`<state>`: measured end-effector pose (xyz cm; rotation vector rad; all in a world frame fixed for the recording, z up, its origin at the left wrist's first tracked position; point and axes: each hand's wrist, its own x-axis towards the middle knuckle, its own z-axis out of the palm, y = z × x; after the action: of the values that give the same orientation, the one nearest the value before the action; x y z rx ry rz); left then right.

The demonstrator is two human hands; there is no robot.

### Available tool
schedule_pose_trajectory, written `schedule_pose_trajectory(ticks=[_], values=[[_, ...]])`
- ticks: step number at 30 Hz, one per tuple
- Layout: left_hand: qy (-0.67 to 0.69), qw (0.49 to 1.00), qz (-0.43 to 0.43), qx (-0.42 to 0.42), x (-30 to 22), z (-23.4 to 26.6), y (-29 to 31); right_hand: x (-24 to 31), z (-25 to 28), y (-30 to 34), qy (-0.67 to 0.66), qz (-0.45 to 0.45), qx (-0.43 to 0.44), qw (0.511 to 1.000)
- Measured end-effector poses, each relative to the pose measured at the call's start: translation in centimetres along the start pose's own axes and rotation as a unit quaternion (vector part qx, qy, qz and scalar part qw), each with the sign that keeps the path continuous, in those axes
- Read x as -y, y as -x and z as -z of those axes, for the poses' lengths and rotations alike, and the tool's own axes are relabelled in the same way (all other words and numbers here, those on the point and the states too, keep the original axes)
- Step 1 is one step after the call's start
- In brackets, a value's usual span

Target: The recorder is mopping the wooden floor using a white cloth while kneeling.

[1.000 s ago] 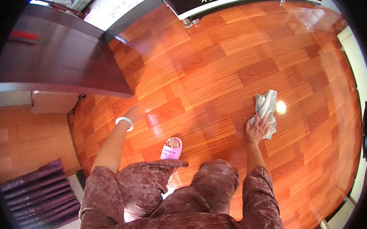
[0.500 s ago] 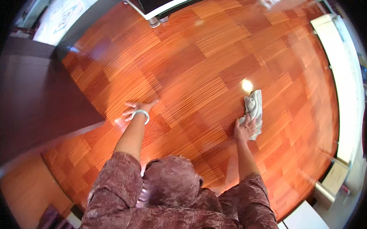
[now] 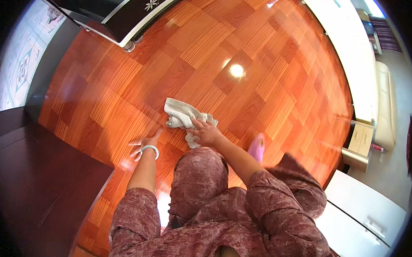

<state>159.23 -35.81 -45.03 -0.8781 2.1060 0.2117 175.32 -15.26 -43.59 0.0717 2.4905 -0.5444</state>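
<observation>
A crumpled white-grey cleaning cloth lies on the shiny red-brown wooden floor, just ahead of my knee. My right hand is on its near right part, fingers curved over the fabric; part of the cloth is hidden beneath the hand. To the left, my left hand has its fingers spread and holds nothing. It is at the floor beside the dark furniture corner, and I cannot tell how firmly it rests there. A pale bracelet circles that wrist.
Dark brown furniture with a sharp corner stands at my left. A black cabinet with white trim is at the far left. A long white surface borders the right side, with white drawers nearer. A pink slipper shows beside my right forearm.
My right hand has swept the cloth leftward across the floor, close to my left hand. The view has shifted, and a pink slipper has come into sight. My left hand stays spread.
</observation>
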Motion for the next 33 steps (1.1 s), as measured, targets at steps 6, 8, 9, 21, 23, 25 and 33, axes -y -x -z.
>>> schedule_pose_trajectory(ticks=[6,8,9,21,23,25,33], values=[[-0.045,0.998,0.038,-0.029,0.7,-1.1,-0.7,-9.8,2.3,-1.7,0.075,-0.123,-0.230,0.963],[-0.027,0.998,0.038,-0.046,1.5,-0.9,-1.7,-14.3,3.1,-2.4,0.064,-0.202,-0.310,0.927],[-0.022,0.998,0.026,-0.047,1.5,-0.9,-1.7,-16.7,3.4,-2.3,0.012,-0.277,-0.307,0.910],[0.020,0.999,0.045,0.010,0.1,0.2,-0.3,-21.6,15.5,-18.4,-0.255,-0.429,-0.401,0.768],[0.023,0.999,0.045,0.015,0.4,0.7,0.1,-15.7,16.8,-23.0,-0.180,-0.299,-0.379,0.857],[0.035,0.998,0.051,0.011,1.4,2.0,-0.4,-5.4,18.0,-26.8,-0.169,-0.185,-0.381,0.890],[0.049,0.998,0.026,-0.002,0.6,-0.3,-0.6,14.4,5.5,-24.1,0.056,0.183,-0.151,0.970]])
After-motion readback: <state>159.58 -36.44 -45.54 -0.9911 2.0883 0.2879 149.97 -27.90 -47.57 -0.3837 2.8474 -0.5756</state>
